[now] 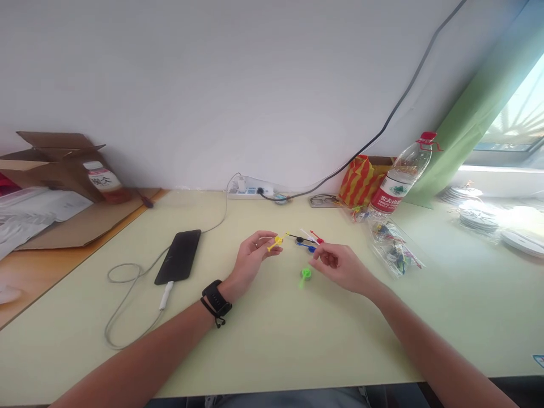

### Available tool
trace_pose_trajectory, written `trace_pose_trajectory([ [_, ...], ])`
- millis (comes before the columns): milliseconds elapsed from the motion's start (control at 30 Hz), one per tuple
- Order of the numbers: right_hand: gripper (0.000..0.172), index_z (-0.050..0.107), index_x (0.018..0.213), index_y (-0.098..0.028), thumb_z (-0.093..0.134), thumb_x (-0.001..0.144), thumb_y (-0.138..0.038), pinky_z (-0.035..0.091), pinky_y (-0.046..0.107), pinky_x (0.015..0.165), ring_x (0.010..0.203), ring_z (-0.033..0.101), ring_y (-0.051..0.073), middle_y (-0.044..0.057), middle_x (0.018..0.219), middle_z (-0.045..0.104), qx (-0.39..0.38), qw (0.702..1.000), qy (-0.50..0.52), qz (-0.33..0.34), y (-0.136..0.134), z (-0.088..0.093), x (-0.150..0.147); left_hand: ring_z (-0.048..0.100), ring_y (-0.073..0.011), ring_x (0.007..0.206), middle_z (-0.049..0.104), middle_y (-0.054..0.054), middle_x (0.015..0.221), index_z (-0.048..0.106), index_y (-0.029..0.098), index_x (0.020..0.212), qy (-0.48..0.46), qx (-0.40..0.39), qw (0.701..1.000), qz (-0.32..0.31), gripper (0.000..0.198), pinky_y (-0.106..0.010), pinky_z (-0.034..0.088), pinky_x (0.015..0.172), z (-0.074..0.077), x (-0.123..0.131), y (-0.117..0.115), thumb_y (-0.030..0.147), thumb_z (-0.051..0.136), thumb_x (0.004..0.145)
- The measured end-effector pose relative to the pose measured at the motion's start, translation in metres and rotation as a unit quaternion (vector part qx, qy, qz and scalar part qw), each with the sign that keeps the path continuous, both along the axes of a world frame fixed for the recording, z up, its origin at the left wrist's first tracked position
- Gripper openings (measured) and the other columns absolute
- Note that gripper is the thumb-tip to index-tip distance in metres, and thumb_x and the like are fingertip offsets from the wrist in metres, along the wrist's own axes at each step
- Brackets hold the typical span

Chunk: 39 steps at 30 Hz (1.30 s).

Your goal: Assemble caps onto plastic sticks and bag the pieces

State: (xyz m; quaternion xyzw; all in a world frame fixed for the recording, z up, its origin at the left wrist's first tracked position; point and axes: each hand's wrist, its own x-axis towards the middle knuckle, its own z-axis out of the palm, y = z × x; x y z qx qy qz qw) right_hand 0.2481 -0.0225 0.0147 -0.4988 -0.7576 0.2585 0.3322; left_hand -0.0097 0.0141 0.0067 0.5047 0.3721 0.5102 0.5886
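Note:
My left hand (256, 253) pinches a small yellow plastic arrow-shaped piece (277, 241) with a round middle, held above the table. To its right, my right hand (335, 263) has its fingers curled and thumb drawn in; whatever may be between the fingertips is hidden. Just beyond these fingers lie a blue piece (306, 247), a black piece (298, 239) and a red arrow-tipped piece (315, 236), close together and partly overlapping. A bright green piece (305, 275) with a round hub rests on the table between the hands, nearer to me.
At left a black phone (178, 256) trails a white cable. A power strip (250, 190) stands by the wall. On the right are a large water bottle (395, 181), a striped bag (357, 181) and clear packets (395, 246) of parts. A cardboard box (55, 153) stands far left.

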Motion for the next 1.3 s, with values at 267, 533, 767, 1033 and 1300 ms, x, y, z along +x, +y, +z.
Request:
trace_pose_trajectory([
  [267,0.012,0.07,0.087,-0.022,0.062,0.093,-0.03,0.043,0.026,0.062,0.069,0.056,0.014,0.001,0.078,0.064,0.0,0.993,-0.096,0.066,0.0,-0.005,-0.002,0.072,-0.0204,0.09,0.072,-0.006,0.099,0.072,0.018,0.102,-0.015,-0.033,0.999,0.002,0.028,-0.041,0.053,0.098,-0.002,0.002,0.001,0.036,0.079,0.082],
  [533,0.013,0.067,0.089,-0.023,0.059,0.096,-0.03,0.047,0.03,0.065,0.072,0.06,0.017,0.002,0.083,0.068,-0.005,0.994,-0.078,0.082,-0.002,-0.009,-0.007,0.069,-0.0185,0.092,0.07,-0.005,0.099,0.069,0.021,0.107,0.051,0.006,0.998,-0.034,0.03,-0.038,0.054,0.095,-0.004,0.004,-0.004,0.039,0.078,0.085],
  [767,0.009,0.069,0.095,-0.023,0.061,0.095,-0.025,0.052,0.032,0.074,0.086,0.065,0.019,0.005,0.094,0.07,0.011,0.993,-0.064,0.095,-0.005,-0.012,-0.016,0.069,-0.0179,0.087,0.071,-0.005,0.098,0.069,0.019,0.104,0.063,0.056,0.996,0.005,0.027,-0.036,0.056,0.09,-0.003,0.006,-0.005,0.04,0.076,0.087],
  [1033,0.022,0.068,0.114,-0.026,0.065,0.093,-0.029,0.055,0.04,0.084,0.091,0.066,0.022,0.005,0.098,0.072,0.077,0.996,-0.019,0.038,-0.003,-0.019,-0.017,0.069,-0.0174,0.085,0.072,-0.003,0.093,0.07,0.022,0.117,0.052,0.073,0.996,-0.011,0.037,-0.035,0.057,0.087,0.004,0.007,-0.011,0.04,0.078,0.087],
  [1300,0.082,0.018,0.162,-0.035,0.065,0.095,-0.038,0.054,0.034,0.072,0.072,0.062,0.015,0.0,0.098,0.062,-0.031,0.97,0.236,0.052,-0.011,-0.003,-0.027,0.071,-0.022,0.099,0.076,-0.01,0.108,0.074,0.018,0.109,0.071,0.088,0.991,-0.066,0.03,-0.039,0.057,0.095,0.005,0.009,-0.016,0.038,0.079,0.086],
])
